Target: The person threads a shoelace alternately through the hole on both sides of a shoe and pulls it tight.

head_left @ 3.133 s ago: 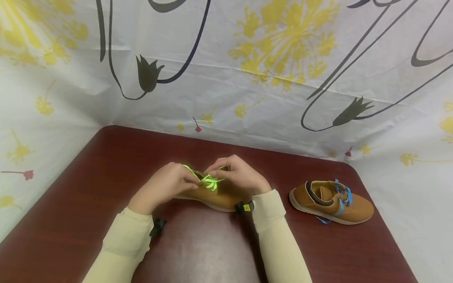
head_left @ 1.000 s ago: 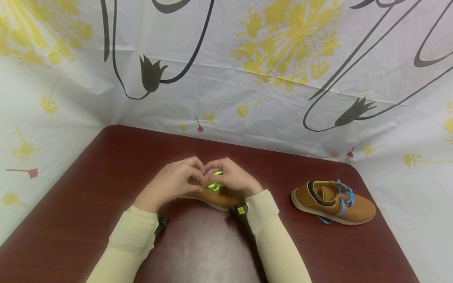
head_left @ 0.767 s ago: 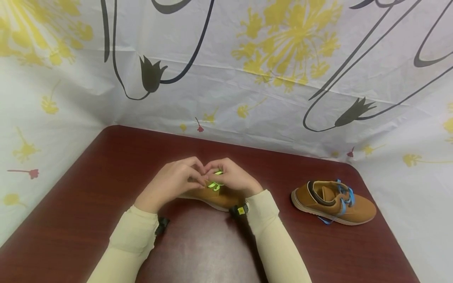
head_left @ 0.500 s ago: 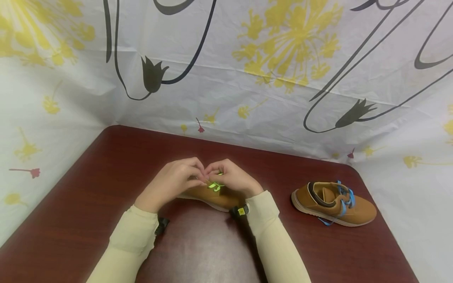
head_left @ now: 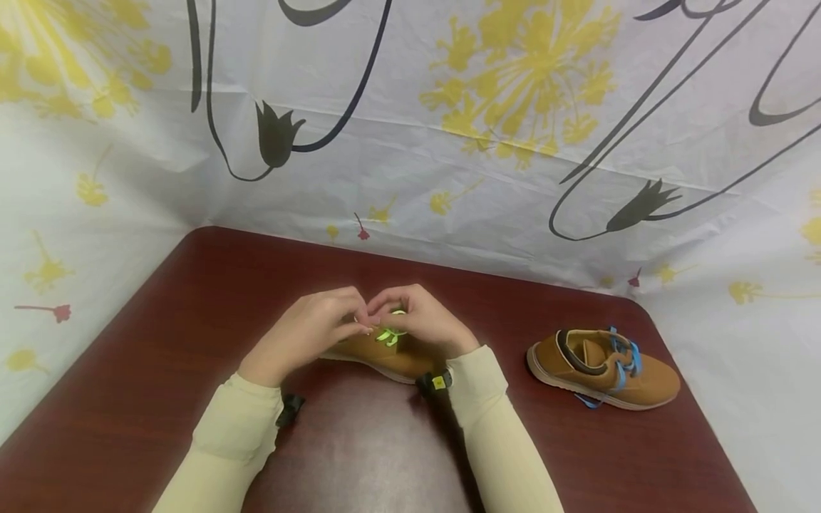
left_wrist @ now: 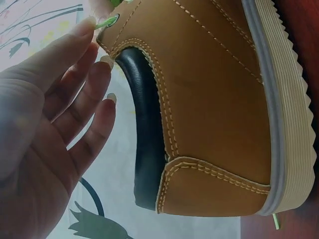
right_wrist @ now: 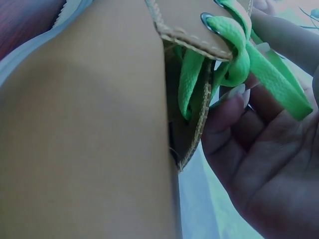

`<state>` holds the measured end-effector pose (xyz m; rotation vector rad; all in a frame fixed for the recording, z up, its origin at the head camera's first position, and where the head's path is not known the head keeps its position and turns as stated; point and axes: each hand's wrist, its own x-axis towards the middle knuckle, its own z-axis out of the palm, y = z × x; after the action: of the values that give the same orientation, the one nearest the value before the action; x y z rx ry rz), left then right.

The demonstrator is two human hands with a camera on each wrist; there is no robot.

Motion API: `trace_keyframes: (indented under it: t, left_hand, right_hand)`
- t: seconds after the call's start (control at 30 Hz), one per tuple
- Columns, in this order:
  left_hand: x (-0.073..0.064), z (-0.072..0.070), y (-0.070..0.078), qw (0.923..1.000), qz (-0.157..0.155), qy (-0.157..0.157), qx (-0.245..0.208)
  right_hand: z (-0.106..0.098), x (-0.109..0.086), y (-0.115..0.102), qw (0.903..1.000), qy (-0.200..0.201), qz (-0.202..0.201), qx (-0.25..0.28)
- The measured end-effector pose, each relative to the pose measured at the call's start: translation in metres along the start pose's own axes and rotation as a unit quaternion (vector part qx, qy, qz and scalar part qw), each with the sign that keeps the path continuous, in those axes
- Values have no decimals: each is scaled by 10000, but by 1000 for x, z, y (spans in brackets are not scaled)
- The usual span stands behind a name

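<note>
A tan shoe (head_left: 372, 356) with a pale sole stands at mid-table, its bright green shoelace (head_left: 388, 337) threaded at the top. Over its opening my two hands meet at the fingertips. My left hand (head_left: 308, 329) pinches the lace at the top eyelet; in the left wrist view the thumb tip touches the green lace (left_wrist: 105, 23) beside the dark padded collar (left_wrist: 144, 119). From the other side my right hand (head_left: 426, 318) has its thumb and curled fingers at the laces. The right wrist view shows a green loop (right_wrist: 279, 82) hanging across that palm, with fingertips behind the knot.
A matching tan shoe (head_left: 641, 377) with a blue lace (head_left: 621, 374) sits on the right of the dark red table (head_left: 192, 320). White patterned sheeting (head_left: 385, 178) hangs behind and at both sides. Black wrist cameras (head_left: 290, 410) sit by the sleeves.
About three seconds ago the hands were apart, with green lace stretched from the left fingers. They have since come together over the shoe. In the last half second the left hand shifted slightly left.
</note>
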<state>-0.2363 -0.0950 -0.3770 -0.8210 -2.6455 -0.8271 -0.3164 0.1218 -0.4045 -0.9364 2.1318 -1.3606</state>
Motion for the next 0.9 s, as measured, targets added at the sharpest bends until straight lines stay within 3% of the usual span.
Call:
trace_keyframes:
  t: [0.1, 0.23, 0.43, 0.57, 0.9]
  left_hand:
    - [0, -3, 0, 10000, -20, -11, -65]
    - [0, -11, 0, 9993, -269, -52, -268]
    - [-4, -24, 1, 9929, -691, -223, -947]
    - [-5, -29, 1, 9872, -700, -245, -1411]
    - [-9, -39, -2, 9749, -827, -217, -2055]
  right_hand:
    - [-1, -1, 1, 9999, 128, 62, 47]
    - [-4, -2, 1, 9994, 308, 128, 49]
    - [-6, -3, 0, 9989, 441, 103, 112]
    - [-5, -3, -2, 9988, 474, 28, 96]
    - [0, -2, -5, 9988, 447, -176, 47]
